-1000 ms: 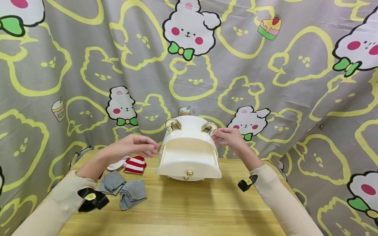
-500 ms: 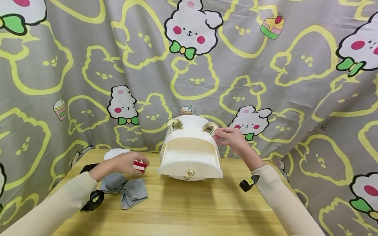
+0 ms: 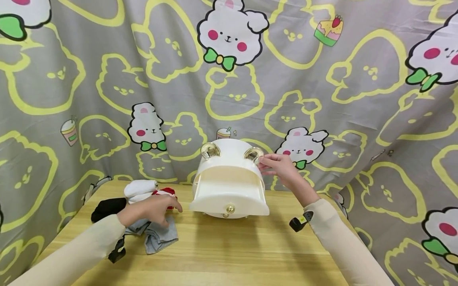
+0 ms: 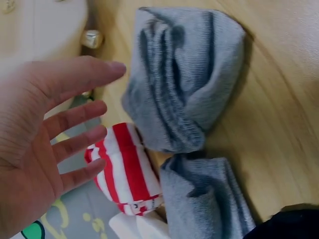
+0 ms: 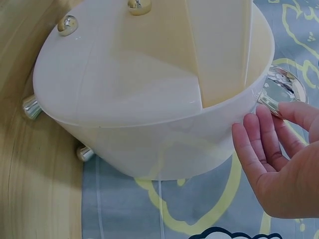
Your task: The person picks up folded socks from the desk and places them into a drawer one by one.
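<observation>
My left hand [image 3: 154, 208], fingers spread, hovers over folded socks at the left. In the left wrist view, its fingertips overlap the edge of a red-and-white striped sock [image 4: 127, 167]. Close to the thumb lies a folded grey sock [image 4: 184, 79], with a second grey sock [image 4: 194, 199] beside it. My right hand [image 3: 280, 169] pinches the rim of the right gold ear [image 5: 284, 89] on a rounded white box [image 3: 230, 149]. The box's upper drawer [image 3: 218, 202], with a gold knob [image 3: 230, 209], stands pulled out toward me.
Behind the striped sock sits a white rolled sock [image 3: 139, 188], with a black bundle [image 3: 107, 208] left of it. The left gold ear [image 3: 210, 151] tops the box. A wooden table [image 3: 229, 254] carries everything, and a patterned curtain [image 3: 236, 99] hangs close behind.
My left hand went from beside the box to the striped sock, gripped it, then let go and opened, shifting slightly toward me. The right hand stays at the gold ear.
</observation>
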Tool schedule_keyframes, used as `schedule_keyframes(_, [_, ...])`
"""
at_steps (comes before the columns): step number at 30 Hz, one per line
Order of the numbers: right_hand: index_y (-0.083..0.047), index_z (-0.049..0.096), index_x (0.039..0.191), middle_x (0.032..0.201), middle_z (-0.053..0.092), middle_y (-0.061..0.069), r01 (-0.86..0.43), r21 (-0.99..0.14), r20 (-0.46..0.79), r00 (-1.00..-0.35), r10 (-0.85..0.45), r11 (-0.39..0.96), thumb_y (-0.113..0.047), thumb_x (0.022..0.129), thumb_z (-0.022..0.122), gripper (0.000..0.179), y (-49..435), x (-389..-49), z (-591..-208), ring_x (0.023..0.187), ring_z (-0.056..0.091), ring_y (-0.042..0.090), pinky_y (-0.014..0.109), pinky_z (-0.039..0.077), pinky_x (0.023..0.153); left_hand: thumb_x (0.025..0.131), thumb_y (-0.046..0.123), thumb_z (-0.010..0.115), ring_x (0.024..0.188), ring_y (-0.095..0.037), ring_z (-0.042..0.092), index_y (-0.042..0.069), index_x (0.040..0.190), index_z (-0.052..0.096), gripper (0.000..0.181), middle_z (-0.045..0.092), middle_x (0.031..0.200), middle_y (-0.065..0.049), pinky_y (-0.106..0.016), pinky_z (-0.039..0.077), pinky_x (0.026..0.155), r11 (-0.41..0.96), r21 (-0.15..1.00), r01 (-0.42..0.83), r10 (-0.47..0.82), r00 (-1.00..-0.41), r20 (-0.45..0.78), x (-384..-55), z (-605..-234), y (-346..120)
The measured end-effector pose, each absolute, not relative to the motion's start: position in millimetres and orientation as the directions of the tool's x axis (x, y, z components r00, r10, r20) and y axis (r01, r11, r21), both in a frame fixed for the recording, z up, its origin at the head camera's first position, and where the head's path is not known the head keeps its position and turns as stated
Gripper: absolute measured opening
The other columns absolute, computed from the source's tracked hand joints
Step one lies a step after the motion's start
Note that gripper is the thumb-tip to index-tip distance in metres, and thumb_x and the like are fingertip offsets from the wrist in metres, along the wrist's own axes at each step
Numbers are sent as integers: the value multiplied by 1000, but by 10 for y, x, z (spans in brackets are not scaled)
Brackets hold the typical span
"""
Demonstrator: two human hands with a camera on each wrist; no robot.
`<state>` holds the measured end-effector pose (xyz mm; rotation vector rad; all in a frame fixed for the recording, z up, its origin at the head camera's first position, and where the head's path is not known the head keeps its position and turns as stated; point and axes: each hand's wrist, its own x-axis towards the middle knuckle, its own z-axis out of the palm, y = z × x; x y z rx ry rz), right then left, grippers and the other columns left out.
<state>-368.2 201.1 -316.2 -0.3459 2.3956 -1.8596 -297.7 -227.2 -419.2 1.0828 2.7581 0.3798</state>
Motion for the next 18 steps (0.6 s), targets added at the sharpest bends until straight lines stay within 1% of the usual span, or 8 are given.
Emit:
schedule_keyframes(4, [7, 65, 120, 89, 75, -1, -126, -963, 71, -971, -229, 236, -25, 99, 68, 38, 2006, -3677, -3162, 86, 73, 14, 43, 61, 91, 66, 11, 92, 110, -22, 66, 12, 116, 73, 53, 72, 118, 1, -33, 57, 86, 722, 285, 631, 679, -724, -118, -2969, -4239, -2268])
schedule_keyframes(5, [7, 65, 120, 88, 75, -1, -127, -963, 71, -971, -228, 238, -25, 99, 68, 38, 2006, -3677, -3160, 86, 73, 14, 45, 61, 93, 66, 11, 92, 109, -22, 66, 12, 115, 73, 53, 72, 118, 1, -32, 57, 85, 734, 298, 611, 667, -732, -141, -2970, -4249, -2266])
schedule_keyframes(8, [6, 65, 120, 88, 75, -1, -124, -964, 69, -971, -227, 236, -25, 99, 69, 38, 2002, -3679, -3157, 85, 73, 14, 50, 59, 96, 67, 9, 92, 111, -23, 65, 16, 114, 71, 52, 70, 118, 0, -35, 57, 87, 778, 334, 533, 614, -757, -224, -2965, -4271, -2256])
schedule_keyframes(11, [6, 66, 119, 87, 75, -2, -127, -963, 73, -971, -226, 236, -26, 99, 69, 38, 1999, -3682, -3160, 84, 73, 14, 49, 60, 94, 69, 5, 91, 114, -25, 65, 19, 111, 70, 49, 70, 118, -1, -40, 57, 90, 808, 377, 454, 566, -776, -279, -2962, -4283, -2243])
schedule_keyframes(13, [6, 66, 118, 86, 75, -2, -129, -964, 76, -972, -224, 234, -26, 99, 70, 38, 1996, -3683, -3164, 83, 73, 13, 45, 61, 91, 69, 3, 90, 115, -26, 65, 18, 108, 70, 46, 70, 117, -2, -43, 57, 93, 811, 396, 432, 558, -776, -295, -2961, -4289, -2238])
schedule_keyframes(16, [6, 66, 117, 86, 75, -2, -131, -965, 79, -972, -220, 229, -26, 98, 70, 37, 1993, -3684, -3171, 83, 73, 13, 40, 63, 86, 70, -1, 88, 110, -19, 63, 16, 104, 70, 43, 69, 113, 1, -39, 56, 92, 810, 427, 403, 550, -775, -312, -2971, -4313, -2238])
schedule_keyframes(18, [6, 66, 117, 85, 75, -2, -133, -965, 83, -972, -219, 227, -26, 98, 70, 37, 1992, -3683, -3174, 82, 73, 13, 38, 63, 85, 69, -2, 86, 98, -14, 59, 16, 101, 69, 41, 66, 107, 4, -33, 54, 83, 805, 434, 404, 556, -768, -317, -2982, -4337, -2241])
